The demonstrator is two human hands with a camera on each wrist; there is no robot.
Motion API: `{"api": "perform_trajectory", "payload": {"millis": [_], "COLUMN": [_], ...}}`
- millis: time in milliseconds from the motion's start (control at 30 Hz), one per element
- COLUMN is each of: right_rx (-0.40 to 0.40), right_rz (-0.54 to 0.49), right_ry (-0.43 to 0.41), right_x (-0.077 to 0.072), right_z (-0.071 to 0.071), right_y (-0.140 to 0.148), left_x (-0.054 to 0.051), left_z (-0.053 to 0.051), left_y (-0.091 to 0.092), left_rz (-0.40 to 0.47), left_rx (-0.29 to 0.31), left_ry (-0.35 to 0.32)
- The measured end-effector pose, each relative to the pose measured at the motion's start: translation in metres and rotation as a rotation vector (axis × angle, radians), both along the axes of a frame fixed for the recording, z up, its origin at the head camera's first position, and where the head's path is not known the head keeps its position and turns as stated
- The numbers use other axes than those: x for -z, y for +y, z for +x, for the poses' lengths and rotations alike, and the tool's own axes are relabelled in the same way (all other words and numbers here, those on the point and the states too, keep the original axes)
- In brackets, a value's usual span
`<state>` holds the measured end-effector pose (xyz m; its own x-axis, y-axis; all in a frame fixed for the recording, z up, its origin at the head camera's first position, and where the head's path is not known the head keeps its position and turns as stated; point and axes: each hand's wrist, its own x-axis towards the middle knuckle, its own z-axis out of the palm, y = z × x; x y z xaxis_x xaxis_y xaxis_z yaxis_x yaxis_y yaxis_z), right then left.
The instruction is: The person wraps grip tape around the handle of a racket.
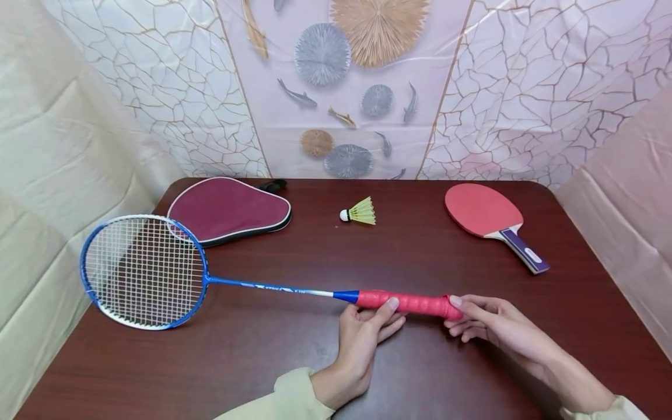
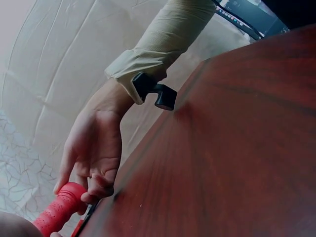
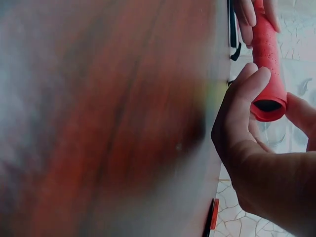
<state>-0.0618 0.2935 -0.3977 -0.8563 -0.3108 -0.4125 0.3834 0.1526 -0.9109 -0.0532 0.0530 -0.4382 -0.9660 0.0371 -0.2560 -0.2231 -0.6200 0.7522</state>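
Observation:
A blue-and-white badminton racket (image 1: 270, 286) is held level above the table, its strung head to the left. Its red handle grip (image 1: 420, 304) is ridged and dotted with small holes. My left hand (image 1: 362, 344) holds the grip near the blue cone, thumb on top and fingers beneath. At the butt end, my right hand (image 1: 504, 329) pinches the grip's rim between thumb and fingers. The right wrist view shows the red grip's end (image 3: 269, 106) with a dark face inside the rim. In the left wrist view, the right hand (image 2: 96, 153) is seen from the palm side.
A maroon paddle case (image 1: 231, 210) with white piping lies at the back left, partly behind the racket head. A yellow shuttlecock (image 1: 359, 212) lies at the back middle. A red table tennis paddle (image 1: 485, 213) is at the back right of the brown table (image 1: 294, 256).

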Motion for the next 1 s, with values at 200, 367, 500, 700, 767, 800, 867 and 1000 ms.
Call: {"api": "perform_trajectory", "payload": {"millis": [200, 367, 500, 700, 767, 800, 867, 1000], "right_rx": [0.009, 0.042, 0.067, 0.087, 0.087, 0.085, 0.082, 0.07], "right_rz": [0.016, 0.041, 0.036, 0.037, 0.037, 0.037, 0.038, 0.061], "right_ry": [-0.044, -0.088, -0.118, -0.133, -0.129, -0.126, -0.122, -0.12], "right_x": [-0.002, -0.003, -0.003, -0.005, -0.005, -0.005, -0.005, -0.006], "right_z": [-0.014, -0.021, -0.023, -0.027, -0.028, -0.028, -0.029, -0.031], "right_y": [0.006, 0.008, 0.01, 0.009, 0.008, 0.008, 0.008, 0.009], "left_x": [-0.002, -0.004, -0.004, -0.003, -0.004, -0.005, -0.008, -0.016], "left_z": [-0.006, -0.008, -0.009, -0.013, -0.016, -0.017, -0.02, -0.028], "left_y": [-0.002, -0.002, -0.002, -0.012, -0.021, -0.027, -0.039, -0.063], "left_rz": [-0.003, -0.003, -0.006, -0.036, -0.076, -0.109, -0.191, -0.409], "left_rx": [0.064, 0.106, 0.144, 0.269, 0.351, 0.401, 0.509, 0.603], "left_ry": [-0.026, -0.036, -0.054, -0.053, -0.054, -0.051, -0.035, 0.153]}}
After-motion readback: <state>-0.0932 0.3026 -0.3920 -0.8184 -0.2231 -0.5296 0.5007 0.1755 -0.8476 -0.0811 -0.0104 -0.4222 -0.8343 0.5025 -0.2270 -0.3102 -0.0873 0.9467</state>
